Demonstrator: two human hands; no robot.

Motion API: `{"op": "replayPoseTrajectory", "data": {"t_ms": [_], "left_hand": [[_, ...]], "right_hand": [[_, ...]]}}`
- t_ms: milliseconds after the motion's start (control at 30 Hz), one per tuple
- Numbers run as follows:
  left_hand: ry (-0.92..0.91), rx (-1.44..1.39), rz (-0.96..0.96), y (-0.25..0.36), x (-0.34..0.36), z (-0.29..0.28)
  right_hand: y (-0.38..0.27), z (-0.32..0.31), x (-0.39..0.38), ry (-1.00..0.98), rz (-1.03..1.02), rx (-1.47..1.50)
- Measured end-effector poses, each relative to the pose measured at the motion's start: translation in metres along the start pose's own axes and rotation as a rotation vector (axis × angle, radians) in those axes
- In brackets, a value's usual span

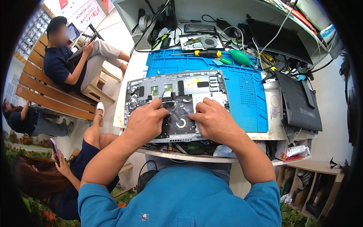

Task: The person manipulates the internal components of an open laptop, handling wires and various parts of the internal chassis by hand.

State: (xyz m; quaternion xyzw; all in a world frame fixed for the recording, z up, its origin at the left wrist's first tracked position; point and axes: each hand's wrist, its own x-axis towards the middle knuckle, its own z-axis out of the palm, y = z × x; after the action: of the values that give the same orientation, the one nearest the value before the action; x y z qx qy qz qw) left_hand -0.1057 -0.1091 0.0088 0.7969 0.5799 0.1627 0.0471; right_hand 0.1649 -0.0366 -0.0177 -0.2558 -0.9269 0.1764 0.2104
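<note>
An opened grey laptop chassis (191,73), its inner side up, lies in front of me, partly over a blue work mat (245,113). A black sheet (176,126) with a white ring mark covers its middle. My left hand (147,119) is closed at the sheet's left part, with thumb and curled fingers near its upper edge. At the sheet's right side my right hand (213,117) is closed too, its thumb pointing inward. The fingertips touch the chassis area; what they pinch, if anything, is hidden. Small green circuit boards (160,90) show above the sheet.
Beyond the chassis lie a yellow-black screwdriver (207,53), a green blower bulb (241,57) and a part with a fan (206,42). A black laptop cover (298,102) leans at the right among cables. People sit at the left, one on a wooden bench (56,85).
</note>
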Motion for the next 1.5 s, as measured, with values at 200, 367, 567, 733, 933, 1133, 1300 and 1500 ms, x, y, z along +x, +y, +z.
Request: {"op": "replayPoseTrajectory", "data": {"t_ms": [200, 367, 567, 733, 933, 1133, 1300, 1500], "left_hand": [[0.036, 0.026, 0.13, -0.007, 0.003, -0.003], [0.044, 0.061, 0.259, -0.016, 0.008, -0.006], [0.059, -0.077, 0.153, -0.024, 0.002, 0.0], [-0.013, -0.172, -0.034, -0.018, 0.002, -0.002], [-0.019, -0.22, -0.119, -0.011, 0.003, -0.003], [0.024, -0.271, -0.134, -0.016, 0.001, -0.009], [0.065, -0.304, -0.111, -0.016, 0.001, -0.021], [0.07, -0.417, -0.018, -0.01, 0.002, -0.026]], "right_hand": [[0.0, 0.0, -0.001, 0.002, -0.004, -0.009], [0.0, 0.001, -0.001, 0.001, -0.001, -0.011], [-0.001, -0.001, 0.0, 0.001, -0.006, -0.017], [-0.001, 0.001, 0.0, 0.005, 0.004, -0.012], [0.0, 0.003, -0.001, 0.009, 0.003, -0.014], [0.0, 0.002, 0.0, 0.006, -0.002, 0.01], [-0.004, 0.003, 0.01, 0.038, -0.044, 0.0], [-0.026, 0.018, 0.035, 0.175, -0.093, 0.146]]}}
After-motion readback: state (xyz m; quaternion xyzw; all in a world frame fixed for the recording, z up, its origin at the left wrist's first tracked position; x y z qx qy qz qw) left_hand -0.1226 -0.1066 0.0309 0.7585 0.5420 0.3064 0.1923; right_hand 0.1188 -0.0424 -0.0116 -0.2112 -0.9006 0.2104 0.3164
